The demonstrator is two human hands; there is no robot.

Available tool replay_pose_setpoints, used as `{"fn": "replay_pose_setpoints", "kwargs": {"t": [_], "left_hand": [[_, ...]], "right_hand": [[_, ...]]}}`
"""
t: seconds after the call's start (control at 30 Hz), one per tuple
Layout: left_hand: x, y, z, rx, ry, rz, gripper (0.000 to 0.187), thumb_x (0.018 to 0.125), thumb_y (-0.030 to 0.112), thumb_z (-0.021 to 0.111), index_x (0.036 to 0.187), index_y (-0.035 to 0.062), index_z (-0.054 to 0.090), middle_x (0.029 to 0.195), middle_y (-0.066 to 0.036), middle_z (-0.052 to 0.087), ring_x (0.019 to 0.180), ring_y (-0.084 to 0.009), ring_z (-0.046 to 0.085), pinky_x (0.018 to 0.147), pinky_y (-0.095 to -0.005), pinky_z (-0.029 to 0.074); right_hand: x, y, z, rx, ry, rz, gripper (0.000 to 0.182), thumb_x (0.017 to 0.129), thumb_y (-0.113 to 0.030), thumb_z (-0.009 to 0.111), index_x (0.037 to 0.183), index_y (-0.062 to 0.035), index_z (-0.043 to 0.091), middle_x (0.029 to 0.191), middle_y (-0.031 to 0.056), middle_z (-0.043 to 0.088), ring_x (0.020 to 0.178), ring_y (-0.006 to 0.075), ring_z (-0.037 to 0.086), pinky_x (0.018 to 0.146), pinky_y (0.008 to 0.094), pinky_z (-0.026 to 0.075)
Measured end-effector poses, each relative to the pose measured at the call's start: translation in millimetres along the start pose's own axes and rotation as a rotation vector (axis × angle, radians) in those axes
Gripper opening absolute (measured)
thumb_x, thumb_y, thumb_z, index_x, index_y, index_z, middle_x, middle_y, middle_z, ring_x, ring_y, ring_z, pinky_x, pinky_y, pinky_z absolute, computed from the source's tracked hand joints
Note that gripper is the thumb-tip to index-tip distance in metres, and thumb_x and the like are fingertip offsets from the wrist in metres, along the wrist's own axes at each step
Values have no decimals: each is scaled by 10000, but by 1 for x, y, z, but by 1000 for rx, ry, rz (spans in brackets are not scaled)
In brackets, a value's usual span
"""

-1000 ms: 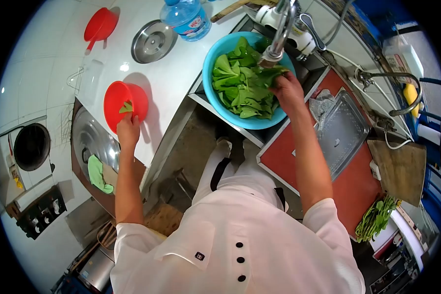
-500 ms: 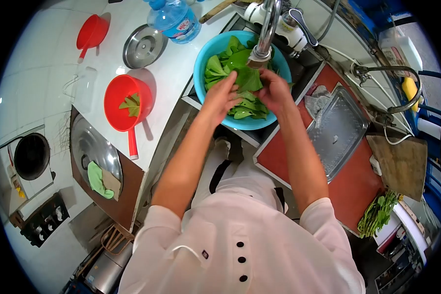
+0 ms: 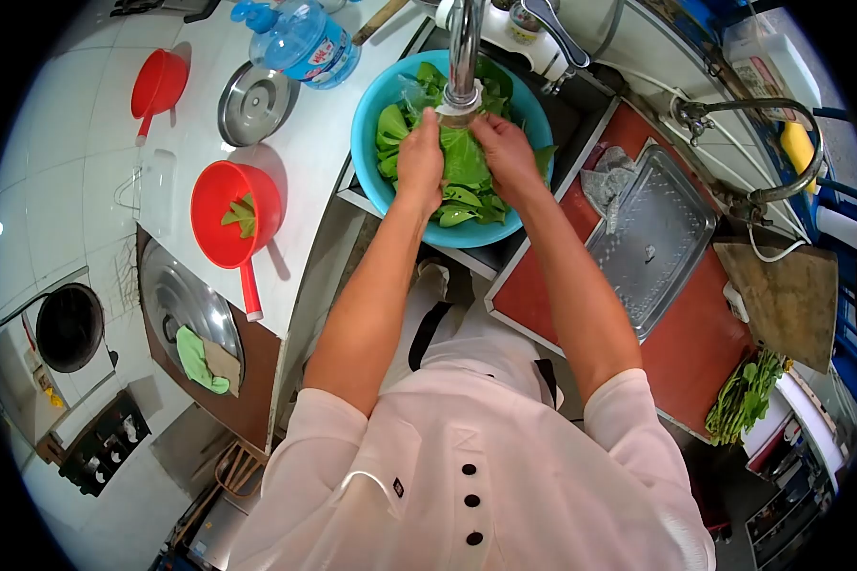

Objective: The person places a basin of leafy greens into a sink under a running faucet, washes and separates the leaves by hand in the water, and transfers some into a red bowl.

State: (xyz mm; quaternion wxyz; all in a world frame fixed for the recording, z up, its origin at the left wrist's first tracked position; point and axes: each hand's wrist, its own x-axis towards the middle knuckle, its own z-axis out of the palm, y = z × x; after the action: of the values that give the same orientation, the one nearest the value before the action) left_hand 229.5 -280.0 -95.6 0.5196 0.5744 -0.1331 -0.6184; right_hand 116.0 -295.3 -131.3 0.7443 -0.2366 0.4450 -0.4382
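My left hand (image 3: 420, 164) and my right hand (image 3: 508, 157) are raised over a blue basin (image 3: 365, 152) of leafy greens (image 3: 459, 214). Between them a broad green leaf (image 3: 463, 158) is spread, pinched at its left side by my left fingers and at its right side by my right. Directly above the leaf is the mouth of a metal faucet (image 3: 463, 57). More green leaves lie around and under my hands, and the fingertips are partly hidden. The basin sits in a dark sink.
On the white counter to the left are a red dipper (image 3: 214, 228) with a leaf in it, a smaller red dipper (image 3: 157, 84), a metal lid (image 3: 255, 105) and a blue bottle (image 3: 309, 52). At right, a metal tray (image 3: 655, 243) and greens (image 3: 745, 398) lie on a red surface.
My left fingers have closed in, and both hands now hold the leaf stretched under the faucet. The view has shifted slightly, so the basin appears further left.
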Motion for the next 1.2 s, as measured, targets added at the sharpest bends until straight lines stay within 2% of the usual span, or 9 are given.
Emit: {"fn": "replay_pose_setpoints", "kwargs": {"t": [0.13, 0.2, 0.43, 0.63, 0.93, 1.03, 1.1, 1.13, 1.2], "left_hand": [[1, -12, -23, 39, -172, -17, 217, 940, 247, 569, 799, 82, 563, 750, 7, 575, 580, -66, 511, 479, -240, 410], [-2, -10, -35, 56, -277, -39, 77, 923, 154, 584, 921, 77, 582, 759, -9, 598, 504, -103, 501, 468, -244, 414], [-6, -6, -36, 169, -6, 3, 189, 890, 190, 653, 746, 109, 560, 577, 38, 531, 373, -76, 376, 385, -209, 298], [-9, -2, -32, 224, -69, 127, 211, 899, 221, 644, 741, 106, 563, 686, 21, 598, 540, -66, 513, 498, -230, 408], [-8, -13, -35, 251, -87, 65, 200, 906, 211, 631, 1026, 53, 609, 833, 9, 590, 751, -86, 557, 664, -216, 455], [-17, -14, -23, 481, 164, 346, 321, 909, 214, 621, 1164, 32, 551, 975, -29, 586, 848, -99, 555, 708, -238, 466], [-26, -16, -13, 245, -105, 178, 412, 914, 232, 609, 1239, 6, 495, 1089, -52, 564, 921, -113, 553, 763, -256, 464], [-30, -12, -5, 139, -294, 134, 397, 929, 248, 577, 1231, 3, 496, 1114, -62, 575, 972, -147, 569, 846, -311, 470], [-16, -10, -7, -124, -237, -28, 388, 933, 244, 566, 1232, 7, 494, 1114, -69, 582, 984, -168, 574, 878, -333, 467]], "right_hand": [[0, -7, 1, 91, 165, 72, 328, 926, -327, 564, 985, -13, 637, 867, 41, 641, 744, 116, 583, 643, 267, 472], [7, 2, -8, -16, 176, 35, 351, 938, -347, 537, 1054, -28, 629, 892, 42, 643, 749, 127, 586, 632, 280, 472], [-11, 0, -4, -110, 123, 54, 429, 909, -334, 589, 1188, -10, 569, 959, 57, 643, 755, 134, 584, 603, 273, 460], [-12, 4, -4, -120, 11, 19, 393, 871, -265, 661, 1103, 47, 605, 892, 63, 651, 721, 119, 581, 634, 263, 466], [-11, 6, -2, 24, 82, 33, 306, 880, -204, 630, 1077, 30, 620, 919, 64, 655, 773, 118, 595, 693, 258, 479], [-17, 2, -1, -158, 138, -71, 319, 855, -183, 636, 1092, 30, 613, 973, 99, 659, 821, 178, 620, 743, 303, 485], [-22, 3, 3, -901, 198, -589, 338, 806, -124, 625, 1102, 38, 605, 1050, 160, 640, 904, 286, 625, 794, 360, 488], [-29, 2, 7, -955, 78, -631, 378, 772, -99, 602, 1128, 29, 591, 1099, 185, 612, 995, 366, 584, 860, 398, 470], [-38, 1, 19, -1096, 23, -757, 385, 771, -97, 593, 1140, 10, 586, 1124, 175, 605, 1038, 359, 564, 902, 407, 448]]}}
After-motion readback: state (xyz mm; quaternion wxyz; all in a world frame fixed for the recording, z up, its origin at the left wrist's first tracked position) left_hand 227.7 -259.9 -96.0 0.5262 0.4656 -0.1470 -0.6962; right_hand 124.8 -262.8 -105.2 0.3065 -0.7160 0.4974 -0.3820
